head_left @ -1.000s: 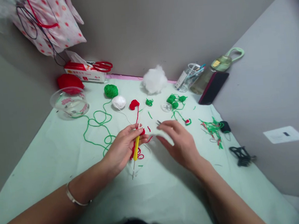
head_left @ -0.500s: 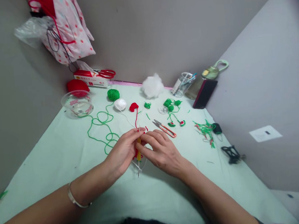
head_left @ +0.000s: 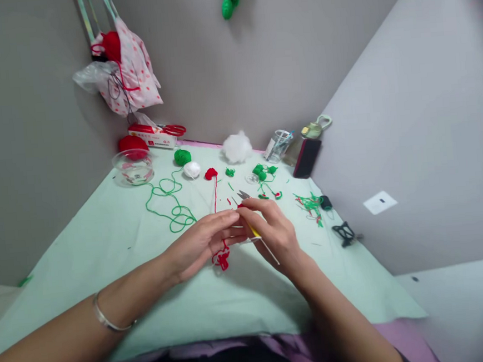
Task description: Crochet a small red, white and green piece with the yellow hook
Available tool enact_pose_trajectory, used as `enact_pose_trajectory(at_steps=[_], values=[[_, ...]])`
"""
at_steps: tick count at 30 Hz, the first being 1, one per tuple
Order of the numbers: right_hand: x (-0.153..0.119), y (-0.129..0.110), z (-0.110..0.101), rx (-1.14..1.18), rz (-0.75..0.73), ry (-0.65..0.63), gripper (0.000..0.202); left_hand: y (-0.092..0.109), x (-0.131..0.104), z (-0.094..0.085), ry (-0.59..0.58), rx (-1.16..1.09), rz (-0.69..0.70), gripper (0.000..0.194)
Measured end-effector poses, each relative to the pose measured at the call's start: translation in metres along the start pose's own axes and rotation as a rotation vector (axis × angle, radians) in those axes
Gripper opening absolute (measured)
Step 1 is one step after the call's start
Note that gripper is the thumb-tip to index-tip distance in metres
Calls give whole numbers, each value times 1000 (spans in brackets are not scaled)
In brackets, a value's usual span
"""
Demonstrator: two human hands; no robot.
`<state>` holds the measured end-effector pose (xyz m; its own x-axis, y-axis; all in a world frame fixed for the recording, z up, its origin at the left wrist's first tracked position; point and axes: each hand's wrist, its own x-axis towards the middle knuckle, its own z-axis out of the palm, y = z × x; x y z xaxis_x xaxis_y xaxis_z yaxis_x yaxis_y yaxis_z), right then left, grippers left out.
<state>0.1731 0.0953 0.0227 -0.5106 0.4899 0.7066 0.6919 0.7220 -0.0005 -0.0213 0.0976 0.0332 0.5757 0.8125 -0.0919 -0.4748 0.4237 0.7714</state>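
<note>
My right hand [head_left: 274, 228] is closed around a crochet hook [head_left: 254, 230] with a yellow handle, its metal shaft pointing down toward me. The fingertips of my left hand [head_left: 207, 242] meet those of the right, closed on a small piece of red crochet work [head_left: 240, 206] that the fingers mostly cover. A strand of red yarn [head_left: 215, 195] runs from a red bundle [head_left: 211, 174] on the table to my left hand. Below the left palm dangles a loose red yarn tangle [head_left: 221, 259].
Just beyond my right hand lie thread snips [head_left: 243, 194]. Farther back are green yarn [head_left: 182, 157], a white ball [head_left: 191, 170], white stuffing [head_left: 237, 148] and a plastic bowl [head_left: 133, 167]. To the right are green crocheted pieces [head_left: 261, 172], thread scraps [head_left: 309, 202] and a leaning phone [head_left: 307, 158].
The crochet hook, upright between both hands before, now tilts within my right hand. The red tangle shows more fully under my left hand. The head view has shifted.
</note>
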Motion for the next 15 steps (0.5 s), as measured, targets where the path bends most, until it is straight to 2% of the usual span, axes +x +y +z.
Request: enact_pose_trajectory(at_steps=[3,5,8,10,12,15], values=[[-10,-7,-7,44,81,62,38,1,-13,7,-34,105,-8,29],[-14,-8,-10,64,116,120,38,0,-22,9,0,233,-11,45],[-14,-2,-14,-21,137,153,40,-4,-33,7,35,454,29,70],[-12,6,-13,-110,123,141,42,-6,-40,5,43,573,96,75],[-9,17,-9,-177,124,115,43,-5,-46,1,68,687,189,67],[-4,33,3,-172,246,70,40,4,-52,-6,24,907,255,31]])
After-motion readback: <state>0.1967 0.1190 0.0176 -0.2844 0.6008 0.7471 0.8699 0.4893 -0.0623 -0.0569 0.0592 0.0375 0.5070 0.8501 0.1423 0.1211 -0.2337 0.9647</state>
